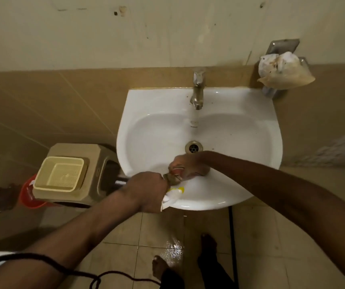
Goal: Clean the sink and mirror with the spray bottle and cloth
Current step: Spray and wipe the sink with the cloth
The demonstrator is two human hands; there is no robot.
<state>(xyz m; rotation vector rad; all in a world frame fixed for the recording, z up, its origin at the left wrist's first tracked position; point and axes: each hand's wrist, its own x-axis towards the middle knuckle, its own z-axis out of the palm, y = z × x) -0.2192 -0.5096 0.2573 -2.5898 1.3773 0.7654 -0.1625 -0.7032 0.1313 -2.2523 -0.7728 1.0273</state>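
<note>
A white wall-mounted sink (pixel 230 126) fills the middle of the view, with a metal tap (pixel 197 90) at its back and a drain (pixel 193 146) in the bowl. Water runs from the tap. Both hands meet over the sink's front rim and grip one twisted cloth (pixel 173 192), white and yellow where it hangs below the fist. My left hand (pixel 146 190) is a closed fist around its lower end. My right hand (pixel 188 166) clasps the upper, darker end just in front of the drain. No spray bottle or mirror shows.
A beige plastic stool (pixel 96 163) stands left of the sink with a cream basket (pixel 60 174) on top and a red bucket (pixel 28 197) behind it. A wall soap holder (pixel 282 65) at upper right carries a crumpled bag. The tiled floor is wet near my bare feet (pixel 161 268).
</note>
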